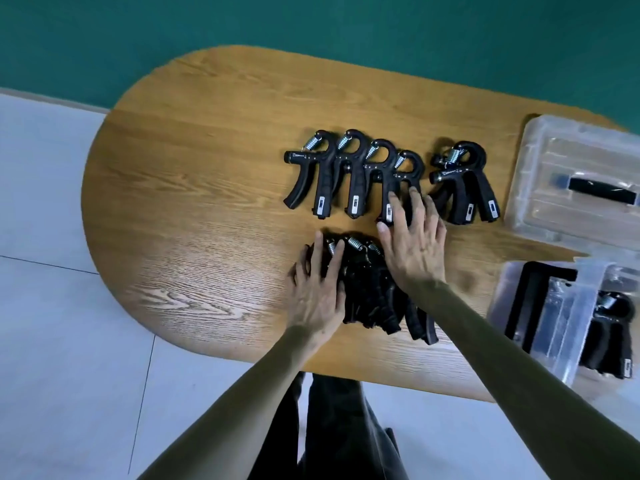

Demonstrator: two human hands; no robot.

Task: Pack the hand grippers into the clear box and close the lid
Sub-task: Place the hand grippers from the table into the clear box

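Several black hand grippers with steel springs lie in a row [349,174] on the wooden table [194,202]. Two more [464,183] overlap to the right of that row. A heap of grippers [374,292] lies nearer to me. My left hand [317,282] rests flat on the heap's left side, fingers spread. My right hand [412,237] lies with fingers spread across the heap's top and the row's rightmost gripper. The clear box [568,317] stands at the right edge with a gripper [609,334] inside. Its clear lid [575,181] with a black handle lies behind it.
The oval table ends close to my body, and my dark trousers [339,431] show below its rim. Grey floor tiles [69,306] lie to the left. A green wall [311,26] runs behind the table. Bare wood covers the table's left half.
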